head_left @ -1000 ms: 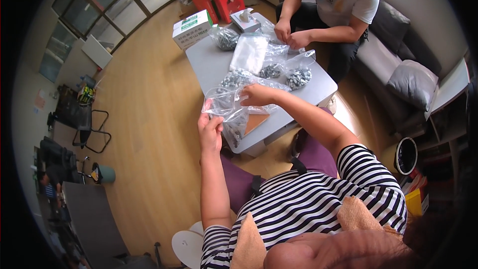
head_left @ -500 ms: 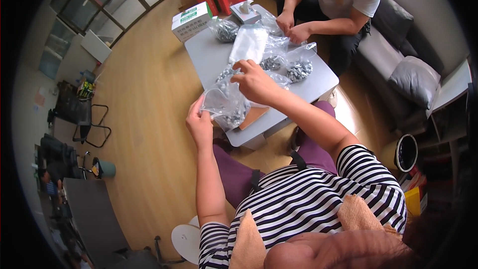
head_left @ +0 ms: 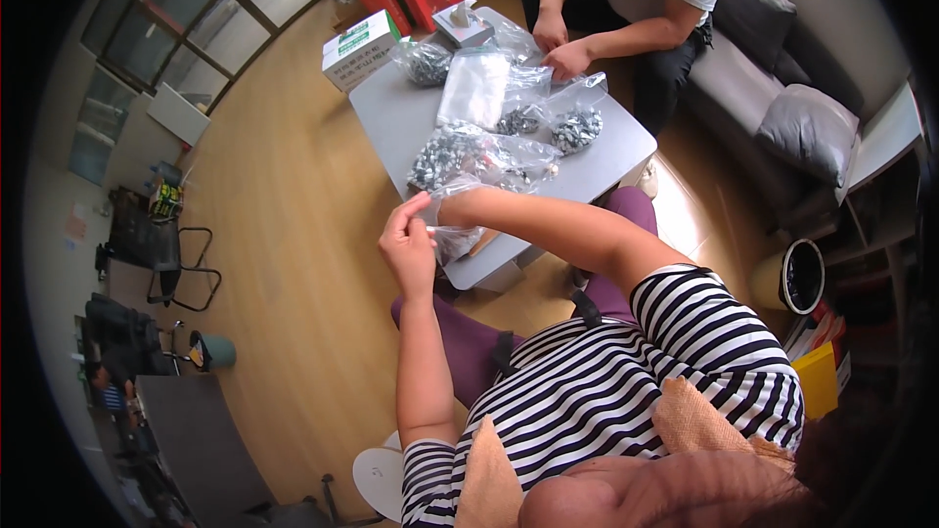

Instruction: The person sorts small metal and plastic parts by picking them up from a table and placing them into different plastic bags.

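My left hand (head_left: pixel 409 242) pinches the rim of a clear plastic bag (head_left: pixel 456 245) near the table's front left corner. My right hand (head_left: pixel 464 206) reaches across into the mouth of this bag; its fingers are hidden by the plastic and the wrist. Just beyond my hands lies a heap of small dark and white pieces (head_left: pixel 442 154), too small to name, in or on loose clear plastic. Further right on the table stand a filled clear bag (head_left: pixel 575 129) and a second one (head_left: pixel 518 120) with similar pieces. A flat stack of clear bags (head_left: pixel 473 88) lies behind the heap.
Across the grey table (head_left: pixel 384 120) a person in a white shirt works with both hands (head_left: pixel 565 55) at its far right edge. Another filled bag (head_left: pixel 426 66) and a tissue box (head_left: pixel 464 25) stand at the back. A white carton (head_left: pixel 360 51) sits beyond the left edge.
My right hand has come down from above the table, toward me and left, into the bag's mouth. My left hand still holds the rim. The heap behind is now uncovered to view.
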Motion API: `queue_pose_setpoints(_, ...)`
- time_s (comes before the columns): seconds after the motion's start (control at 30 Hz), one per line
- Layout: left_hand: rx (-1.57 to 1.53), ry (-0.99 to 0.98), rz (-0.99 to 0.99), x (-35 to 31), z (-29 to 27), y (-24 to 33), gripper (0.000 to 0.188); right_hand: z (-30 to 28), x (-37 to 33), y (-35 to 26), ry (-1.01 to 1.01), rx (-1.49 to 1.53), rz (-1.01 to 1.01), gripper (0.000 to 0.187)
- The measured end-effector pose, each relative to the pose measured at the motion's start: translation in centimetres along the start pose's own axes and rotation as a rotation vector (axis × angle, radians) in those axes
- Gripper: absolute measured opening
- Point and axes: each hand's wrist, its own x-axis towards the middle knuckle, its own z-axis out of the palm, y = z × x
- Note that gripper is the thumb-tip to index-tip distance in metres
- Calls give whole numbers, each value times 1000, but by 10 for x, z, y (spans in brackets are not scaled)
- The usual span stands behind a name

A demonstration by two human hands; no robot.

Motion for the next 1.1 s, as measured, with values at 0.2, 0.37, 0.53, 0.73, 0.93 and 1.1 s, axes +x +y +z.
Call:
queue_pose_setpoints(0.2,-7,70,-107,6,-55,-28,22,-102,-66,-38,396,329,-245,22)
queue_pose_setpoints(0.37,-96,-10,-105,9,-57,-29,24,-73,-96,27,591,-93,-253,22)
queue_pose_setpoints(0.53,204,-36,160,-3,-54,-14,10,-77,-95,43,514,211,-195,3)
queue_pose_setpoints(0.73,561,47,362,8,-65,-8,11,-92,-106,33,847,367,-185,8)
queue_pose_setpoints(0.93,492,66,230,23,-51,-14,9,-89,-123,35,887,345,-56,13)
queue_pose_setpoints(1.1,252,131,110,18,-35,-15,7,-73,-130,46,873,341,-37,10)
